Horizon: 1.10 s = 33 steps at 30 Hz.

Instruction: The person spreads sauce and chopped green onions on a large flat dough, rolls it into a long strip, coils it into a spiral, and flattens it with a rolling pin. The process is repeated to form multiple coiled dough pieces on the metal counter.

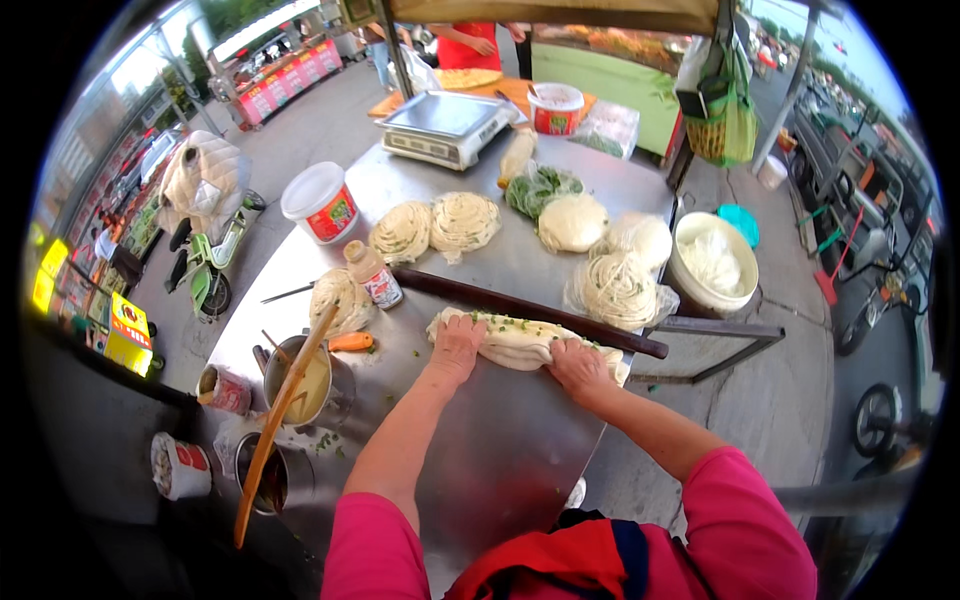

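A long folded roll of dough (517, 343) with chopped green onion along its top lies on the steel table (480, 450). My left hand (456, 349) rests on its left end, fingers over the dough. Near the right end, my right hand (581, 367) has its fingers on the dough, thumb side hidden. Just beyond the roll lies a dark wooden rolling pin (525, 311). Coiled dough rounds (465, 223) with green flecks sit farther back, and another coil (341, 300) is at the left beside a plastic bottle (373, 276). More dough (616, 291) lies under plastic film at the right.
At the left stand a metal pot (341, 390) of pale batter, a second pot (300, 480) and a long wooden stick (281, 412) across them. An orange-handled tool (351, 342) lies nearby. Farther back are a lidded tub (321, 202) and a scale (448, 127). A person (469, 45) stands beyond.
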Motion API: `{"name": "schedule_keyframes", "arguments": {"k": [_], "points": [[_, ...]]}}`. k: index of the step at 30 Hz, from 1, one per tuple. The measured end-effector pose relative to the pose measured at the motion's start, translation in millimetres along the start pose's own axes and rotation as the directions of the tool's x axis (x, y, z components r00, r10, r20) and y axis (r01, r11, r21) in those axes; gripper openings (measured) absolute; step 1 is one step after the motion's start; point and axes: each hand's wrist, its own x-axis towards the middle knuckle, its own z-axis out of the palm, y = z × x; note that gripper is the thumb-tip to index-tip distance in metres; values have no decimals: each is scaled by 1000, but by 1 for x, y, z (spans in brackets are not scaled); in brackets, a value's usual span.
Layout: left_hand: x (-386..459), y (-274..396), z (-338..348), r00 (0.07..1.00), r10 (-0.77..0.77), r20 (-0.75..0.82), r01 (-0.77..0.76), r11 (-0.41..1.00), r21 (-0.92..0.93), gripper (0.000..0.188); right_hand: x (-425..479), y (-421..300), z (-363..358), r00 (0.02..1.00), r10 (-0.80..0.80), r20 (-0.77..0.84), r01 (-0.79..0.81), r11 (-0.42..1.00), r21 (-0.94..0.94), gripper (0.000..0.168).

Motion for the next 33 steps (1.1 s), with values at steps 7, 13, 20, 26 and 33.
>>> {"name": "schedule_keyframes", "arguments": {"k": [7, 13, 20, 26, 33], "points": [[-99, 19, -114, 992, -119, -46, 114, 989, -90, 20, 20, 10, -83, 951, -288, 115, 266, 948, 173, 19], [-280, 119, -225, 853, -452, -261, 503, 846, 179, 18, -27, -52, -108, 631, -763, -142, 775, 630, 55, 21], [-379, 275, -172, 476, -829, -295, 879, 462, 120, 29, -76, -79, -48, 342, -890, 301, 793, 445, 415, 25], [-361, 268, -191, 434, -892, -129, 890, 447, -95, 42, 29, -14, -12, 802, -555, -221, 580, 812, 67, 60], [-367, 243, -148, 549, -835, 23, 826, 538, -170, 36, 82, 50, 12, 963, -143, 228, 175, 976, -127, 62]]}}
